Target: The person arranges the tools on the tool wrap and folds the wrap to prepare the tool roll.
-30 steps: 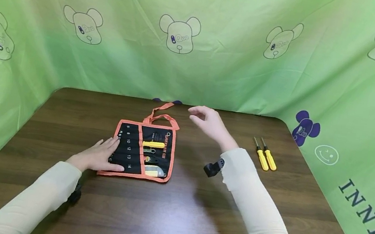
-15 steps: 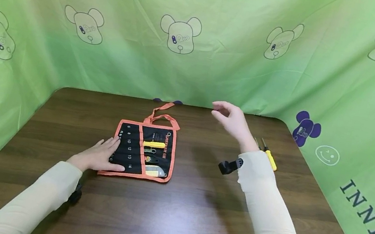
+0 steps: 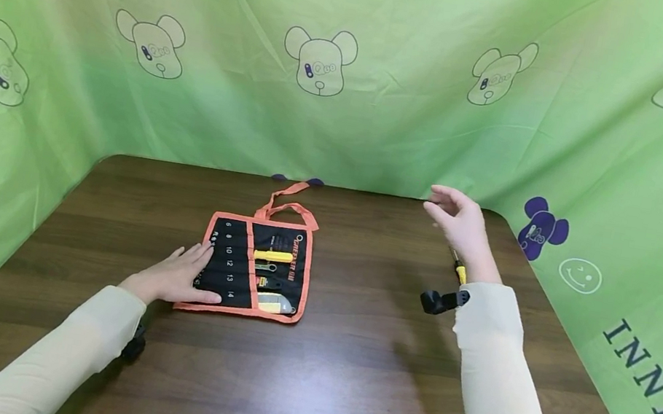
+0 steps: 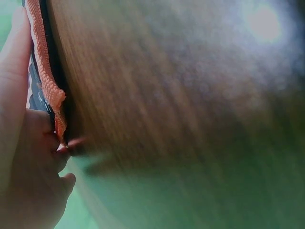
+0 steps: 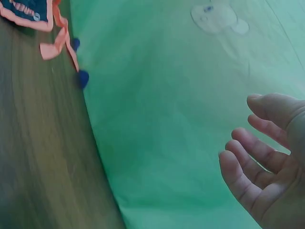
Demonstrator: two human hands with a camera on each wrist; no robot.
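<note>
The pouch (image 3: 251, 268) lies flat on the table (image 3: 327, 384), left of the middle: a rough square of black cloth bound in orange tape, with a narrow orange band running across it. Close up in the left wrist view, that edging looks thick and ribbed, like coarse webbing. A strap (image 3: 308, 218) of the same orange trails from its far edge in a loose, crumpled loop. A smooth yellow handle (image 3: 273, 256) pokes out of one pocket, and nearer the front edge sits a knife (image 3: 276, 303) with a flat, rounded grey end.

The person's left hand (image 3: 176, 276) rests on the pouch's left side, fingers spread and thumb stretched out along the front, grasping nothing. The right hand (image 3: 461, 226) is raised over the table's far right, fingers softly curved with a gap between them and the thumb; it holds nothing. Just under it shows a screwdriver (image 3: 461, 271), slim metal shaft and yellow-and-black grip, the rest hidden behind the wrist and sleeve (image 3: 502, 370), which is pale and softly wrinkled.

The wood is dark, streaky and glossy enough to catch a light. Behind hangs a creased green curtain (image 3: 220, 121) printed with outlined bear heads.
</note>
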